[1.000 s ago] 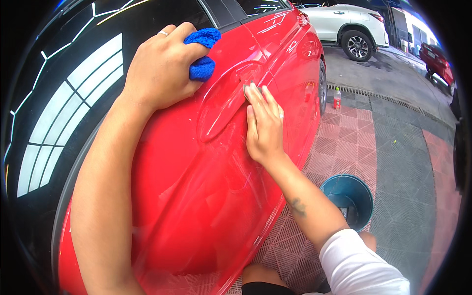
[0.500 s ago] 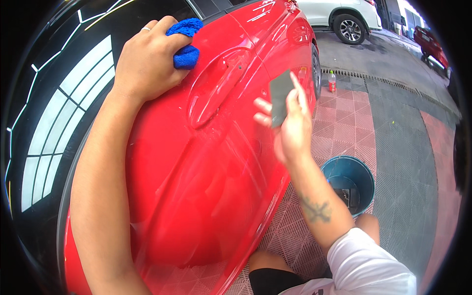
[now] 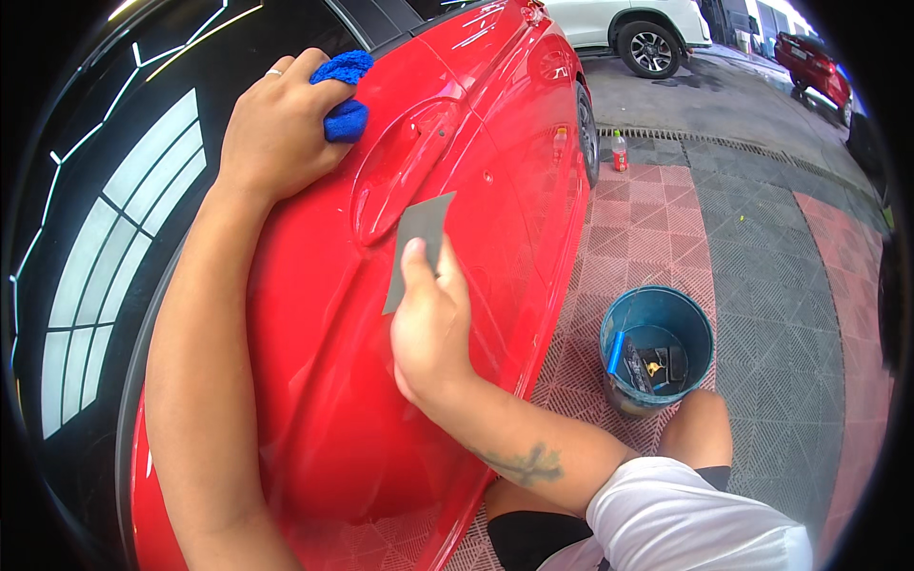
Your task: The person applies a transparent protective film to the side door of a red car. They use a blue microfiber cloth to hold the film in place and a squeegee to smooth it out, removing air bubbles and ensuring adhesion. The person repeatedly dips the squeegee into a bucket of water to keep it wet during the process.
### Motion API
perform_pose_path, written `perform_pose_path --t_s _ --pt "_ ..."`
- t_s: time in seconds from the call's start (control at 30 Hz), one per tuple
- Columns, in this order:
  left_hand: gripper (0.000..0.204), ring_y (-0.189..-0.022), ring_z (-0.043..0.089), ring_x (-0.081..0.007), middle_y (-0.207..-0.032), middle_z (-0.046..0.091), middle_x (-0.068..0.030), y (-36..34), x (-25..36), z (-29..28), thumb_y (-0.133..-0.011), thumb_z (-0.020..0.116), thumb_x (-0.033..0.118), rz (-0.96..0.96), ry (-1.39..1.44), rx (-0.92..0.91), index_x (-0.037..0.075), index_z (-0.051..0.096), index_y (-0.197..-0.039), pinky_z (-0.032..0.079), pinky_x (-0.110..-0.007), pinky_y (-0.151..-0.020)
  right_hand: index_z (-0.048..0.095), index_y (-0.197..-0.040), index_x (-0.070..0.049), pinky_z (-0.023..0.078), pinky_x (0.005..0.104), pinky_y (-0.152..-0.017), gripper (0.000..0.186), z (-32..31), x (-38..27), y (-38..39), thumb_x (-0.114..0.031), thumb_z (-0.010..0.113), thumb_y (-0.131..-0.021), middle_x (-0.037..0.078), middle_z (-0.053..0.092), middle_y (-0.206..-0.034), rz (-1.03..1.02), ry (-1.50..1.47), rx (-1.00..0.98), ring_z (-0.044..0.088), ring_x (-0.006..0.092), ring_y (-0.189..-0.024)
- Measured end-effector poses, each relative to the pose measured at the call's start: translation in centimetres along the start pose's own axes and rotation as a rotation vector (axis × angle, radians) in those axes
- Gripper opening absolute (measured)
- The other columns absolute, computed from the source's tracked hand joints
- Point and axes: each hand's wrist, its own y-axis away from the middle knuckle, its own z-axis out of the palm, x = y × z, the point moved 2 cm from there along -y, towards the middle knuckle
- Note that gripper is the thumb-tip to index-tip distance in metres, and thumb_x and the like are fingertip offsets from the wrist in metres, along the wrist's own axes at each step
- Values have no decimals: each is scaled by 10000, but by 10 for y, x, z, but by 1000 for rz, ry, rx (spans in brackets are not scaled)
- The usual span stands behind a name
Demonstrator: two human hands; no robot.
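My left hand [image 3: 278, 124] rests at the top of the red car door [image 3: 324, 400], by the window. Its fingers are closed on a crumpled blue microfiber cloth [image 3: 345, 122]. Just below the recessed door handle [image 3: 409, 171] is my right hand [image 3: 433, 319]. Between its thumb and fingers it pinches a thin, flat grey sheet that looks like sandpaper [image 3: 419, 225]. The sheet is over the door panel; whether it touches the paint I cannot tell. My right fingers are partly hidden behind the sheet.
A blue bucket [image 3: 706, 333] with a blue-handled tool and dark items stands on the floor tiles right of my knee. A bottle [image 3: 620, 152] stands near the red car's wheel. Farther off are a white car [image 3: 609, 24] and another red car [image 3: 809, 71].
My right hand has swung left and down from the right side, bringing the grey sheet over the door below the handle. My left hand keeps its hold on the cloth.
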Motion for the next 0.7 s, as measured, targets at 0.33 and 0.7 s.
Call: perform_pose_path --t_s 0.33,0.7 --pt "389 -1136 745 -340 -1250 737 -86 1 2 -1 -761 927 175 -18 -4 -9 117 864 -1140 640 -478 -981 456 -1717 33 445 297 -1145 548 12 2 -10 -296 470 -1279 65 636 -1437 177 -68 70 569 112 -1275" --pt "366 -1168 745 -370 -1269 743 -101 5 -4 9 -784 911 176 24 -5 28 111 846 -1139 629 -493 -996 677 -1237 -99 486 341 -889 258 -74 -31 -153 -295 510 -1257 -33 589 -1025 -157 88 171 519 99 -948"
